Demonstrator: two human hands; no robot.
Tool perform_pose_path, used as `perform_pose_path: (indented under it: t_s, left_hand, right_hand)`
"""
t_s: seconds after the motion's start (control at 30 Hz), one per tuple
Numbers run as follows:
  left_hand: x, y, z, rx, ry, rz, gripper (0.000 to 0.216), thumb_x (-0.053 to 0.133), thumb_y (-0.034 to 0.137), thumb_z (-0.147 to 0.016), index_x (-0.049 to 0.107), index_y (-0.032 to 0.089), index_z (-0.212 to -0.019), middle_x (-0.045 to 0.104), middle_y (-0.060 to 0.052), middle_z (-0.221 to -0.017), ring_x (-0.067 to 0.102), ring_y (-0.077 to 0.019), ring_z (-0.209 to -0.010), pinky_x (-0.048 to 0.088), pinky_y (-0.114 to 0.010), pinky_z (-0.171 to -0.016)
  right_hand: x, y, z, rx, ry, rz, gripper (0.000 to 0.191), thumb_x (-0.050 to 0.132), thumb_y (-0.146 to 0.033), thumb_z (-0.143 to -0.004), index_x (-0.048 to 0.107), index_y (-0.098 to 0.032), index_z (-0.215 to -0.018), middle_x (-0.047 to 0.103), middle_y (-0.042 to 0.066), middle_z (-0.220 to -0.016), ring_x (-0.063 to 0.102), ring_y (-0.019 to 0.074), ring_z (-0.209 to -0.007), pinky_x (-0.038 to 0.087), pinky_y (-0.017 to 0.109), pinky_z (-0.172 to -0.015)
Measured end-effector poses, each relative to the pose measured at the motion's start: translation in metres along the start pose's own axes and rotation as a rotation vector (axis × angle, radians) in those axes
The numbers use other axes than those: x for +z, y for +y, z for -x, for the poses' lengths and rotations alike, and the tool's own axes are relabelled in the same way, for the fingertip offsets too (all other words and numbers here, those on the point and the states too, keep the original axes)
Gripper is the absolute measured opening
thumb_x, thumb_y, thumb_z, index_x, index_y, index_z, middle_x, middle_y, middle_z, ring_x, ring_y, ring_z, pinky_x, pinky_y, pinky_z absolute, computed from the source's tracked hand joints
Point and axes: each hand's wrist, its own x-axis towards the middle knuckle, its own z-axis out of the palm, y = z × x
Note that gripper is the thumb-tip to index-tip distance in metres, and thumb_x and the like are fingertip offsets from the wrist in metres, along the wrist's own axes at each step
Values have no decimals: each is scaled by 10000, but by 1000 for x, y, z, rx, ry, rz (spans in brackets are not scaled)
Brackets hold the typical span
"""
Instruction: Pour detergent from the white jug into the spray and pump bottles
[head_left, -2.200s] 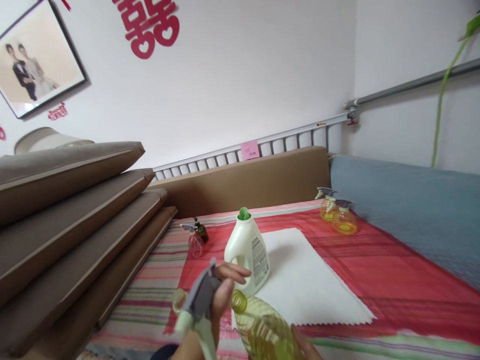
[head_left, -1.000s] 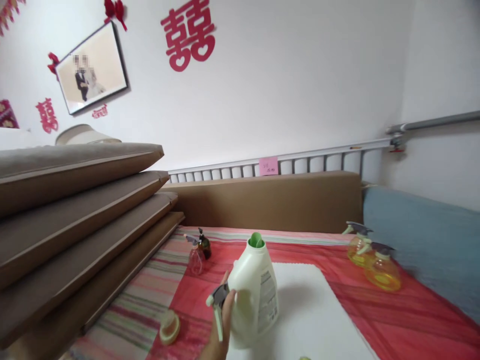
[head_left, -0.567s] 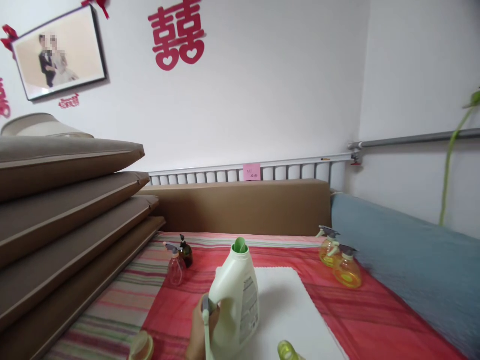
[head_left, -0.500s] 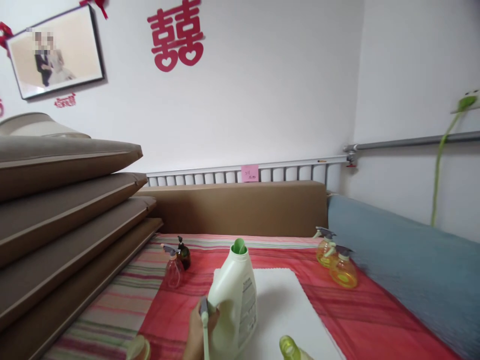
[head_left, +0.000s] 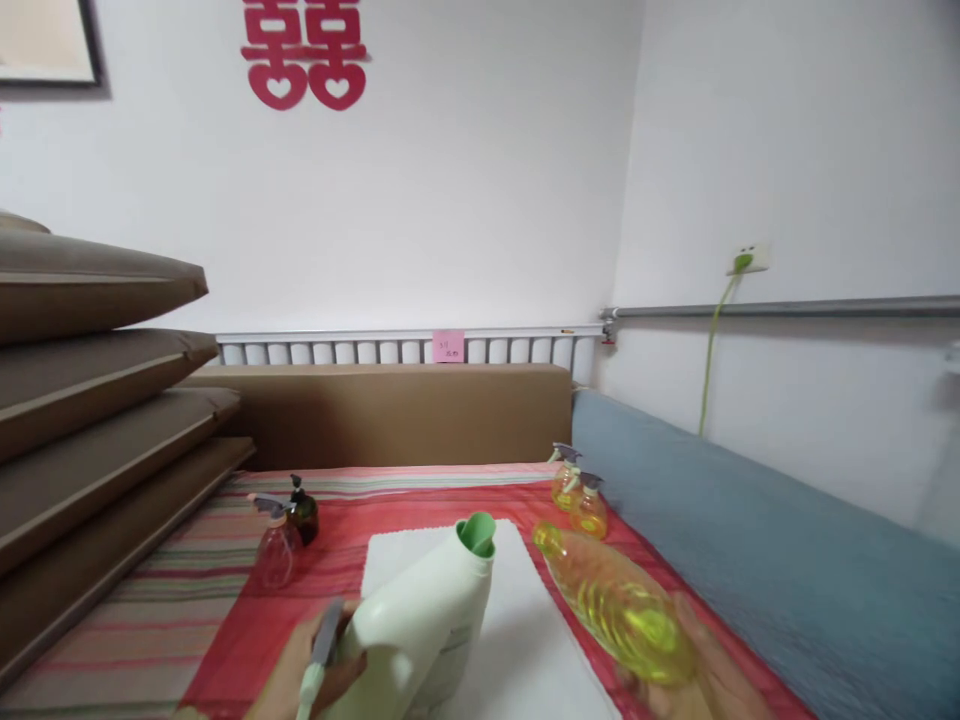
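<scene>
Here, low in the view, the left hand (head_left: 300,672) grips a white jug (head_left: 409,630) by its handle, together with a spray head (head_left: 319,655), tilting the jug's green spout toward the right. The right hand (head_left: 701,680) is wrapped around a yellow bottle (head_left: 615,605), whose open neck points toward the spout, above a white cloth (head_left: 517,640).

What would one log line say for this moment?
left hand: grips tilted white jug, spray head | right hand: holds open yellow bottle | under: white cloth
</scene>
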Motion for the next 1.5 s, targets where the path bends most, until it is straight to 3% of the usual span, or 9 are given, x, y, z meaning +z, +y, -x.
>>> perform_pose_path:
  t_s: [0.17,0.27,0.47,0.67,0.9,1.1,1.5]
  left_hand:
    - [-2,11,7,-64,-256,123,457,660,460,-606,688,178,-964,735,-35,-902,661,-256,-851,501,-241,-711]
    - [-7,20,10,-115,-324,137,505,657,496,-624,669,176,-1014,727,-31,-911,653,-248,-831,494,-238,-682]
    - [-8,34,16,-99,-325,162,472,660,466,-643,670,177,-1016,719,-34,-907,642,-239,-809,491,-247,-699]
    - [-7,33,16,-85,-314,160,427,655,456,-663,682,189,-995,717,-28,-888,637,-233,-780,491,-272,-720]
    - [-8,32,17,-66,-330,195,443,645,469,-678,672,176,-1009,716,-44,-916,637,-247,-817,488,-270,-702]
    - [-7,29,16,-89,-312,166,459,662,450,-669,657,150,-1017,710,-46,-899,633,-232,-815,477,-262,-716]
    - [-8,31,19,-82,-313,198,455,658,454,-671,653,152,-1011,710,-52,-914,626,-231,-810,478,-267,-703]
  right_hand:
    - [8,-18,-9,-3,21,0,304,653,-335,-793,587,-238,-1074,706,25,-1026,657,187,-829,560,275,-583]
    - [3,-24,-22,3,-9,83,259,637,-318,-806,597,-234,-1048,704,23,-1025,651,188,-823,552,279,-567]
    - [8,-38,-41,-3,-44,234,286,642,-361,-794,618,-218,-1040,705,36,-1005,645,180,-824,533,249,-567]
    - [27,-48,-41,-23,-145,449,342,606,-428,-805,585,-224,-1078,694,56,-1009,642,196,-837,509,255,-567]
    - [57,-66,-37,-31,-144,628,336,589,-453,-804,569,-225,-1051,671,73,-1028,638,224,-891,515,285,-626]
    - [69,-78,-41,-72,-150,765,341,636,-430,-775,561,-216,-1030,646,50,-989,623,159,-772,497,221,-538]
    - [89,-96,-52,-150,-163,1155,528,613,-580,-715,525,-233,-1104,634,75,-1033,616,229,-871,510,247,-542]
